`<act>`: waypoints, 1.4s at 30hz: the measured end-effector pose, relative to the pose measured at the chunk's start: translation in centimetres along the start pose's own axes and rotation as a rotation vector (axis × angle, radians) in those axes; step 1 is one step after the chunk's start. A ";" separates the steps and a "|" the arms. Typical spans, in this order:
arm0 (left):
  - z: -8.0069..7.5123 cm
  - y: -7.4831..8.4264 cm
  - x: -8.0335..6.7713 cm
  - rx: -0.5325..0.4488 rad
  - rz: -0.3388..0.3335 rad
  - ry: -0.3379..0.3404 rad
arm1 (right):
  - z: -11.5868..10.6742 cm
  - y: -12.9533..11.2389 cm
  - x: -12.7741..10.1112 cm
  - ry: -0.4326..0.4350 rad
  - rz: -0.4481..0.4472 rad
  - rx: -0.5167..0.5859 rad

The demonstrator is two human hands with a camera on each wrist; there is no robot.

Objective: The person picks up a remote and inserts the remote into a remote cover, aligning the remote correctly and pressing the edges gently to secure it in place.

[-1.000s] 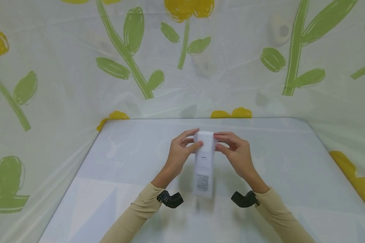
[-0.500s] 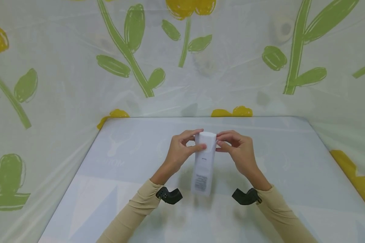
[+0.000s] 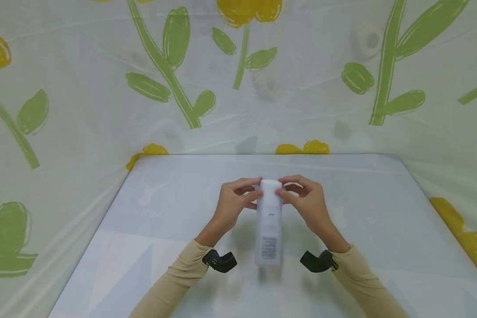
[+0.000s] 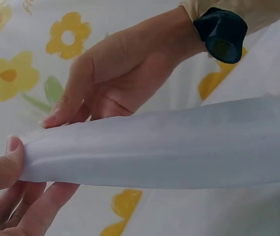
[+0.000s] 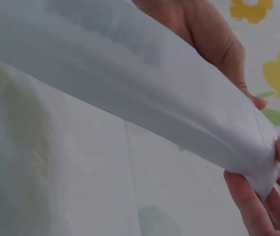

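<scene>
Above table [image 3: 151, 229], pouch [image 3: 269, 221] between hands.

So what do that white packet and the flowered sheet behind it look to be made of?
White packet: seems a thin, soft plastic film pouch, matte and slightly translucent; it creases where the left hand and right hand pinch its top. Flowered sheet: likely thin plastic sheeting, glossy, with sharp wrinkles and glare, though coated fabric is possible.

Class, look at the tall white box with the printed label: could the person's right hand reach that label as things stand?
Probably yes: the right hand pinches the top of the tall white box, and the printed label faces up, uncovered.
</scene>
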State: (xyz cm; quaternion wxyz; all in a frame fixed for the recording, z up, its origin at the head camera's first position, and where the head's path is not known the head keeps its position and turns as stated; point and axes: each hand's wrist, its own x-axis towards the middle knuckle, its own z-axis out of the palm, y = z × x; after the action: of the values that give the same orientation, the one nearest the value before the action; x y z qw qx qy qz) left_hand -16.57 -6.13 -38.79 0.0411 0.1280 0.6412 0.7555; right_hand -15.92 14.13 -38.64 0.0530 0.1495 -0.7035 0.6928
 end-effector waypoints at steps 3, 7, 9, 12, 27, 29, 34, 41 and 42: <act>0.0 0.0 -0.1 -0.016 -0.014 0.062 | 0.1 0.3 -0.1 -0.024 -0.024 0.010; 0.1 -0.2 -0.2 -0.017 -0.021 0.109 | 0.1 0.5 -0.3 -0.046 -0.050 -0.004; 0.1 -0.3 -0.2 -0.022 -0.018 0.118 | 0.1 0.3 -0.4 -0.046 -0.065 -0.024; 0.2 -0.5 -0.2 -0.027 -0.007 0.132 | 0.0 0.0 -0.4 -0.047 -0.084 -0.063; 0.9 -0.1 -0.5 -0.006 -0.018 0.074 | -0.2 0.0 -0.8 0.002 -0.087 -0.104; 0.8 0.0 -0.5 0.003 -0.017 0.070 | 0.0 0.2 -0.9 0.001 -0.103 -0.082; 0.6 0.3 -0.5 0.004 -0.052 0.024 | -0.1 0.2 -0.8 0.006 -0.134 -0.070; -0.1 0.3 -0.2 -0.004 -0.079 -0.019 | -0.1 0.1 -0.8 -0.004 -0.104 -0.088; -0.1 0.3 -0.2 -0.008 -0.080 -0.015 | 0.0 0.1 -0.8 -0.004 -0.097 -0.090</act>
State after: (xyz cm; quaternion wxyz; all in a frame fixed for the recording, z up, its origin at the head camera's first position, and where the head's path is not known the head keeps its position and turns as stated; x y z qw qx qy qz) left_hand -16.37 -6.31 -38.54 0.0765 0.1078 0.6423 0.7549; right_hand -15.21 14.27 -38.93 0.0917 0.1824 -0.7259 0.6568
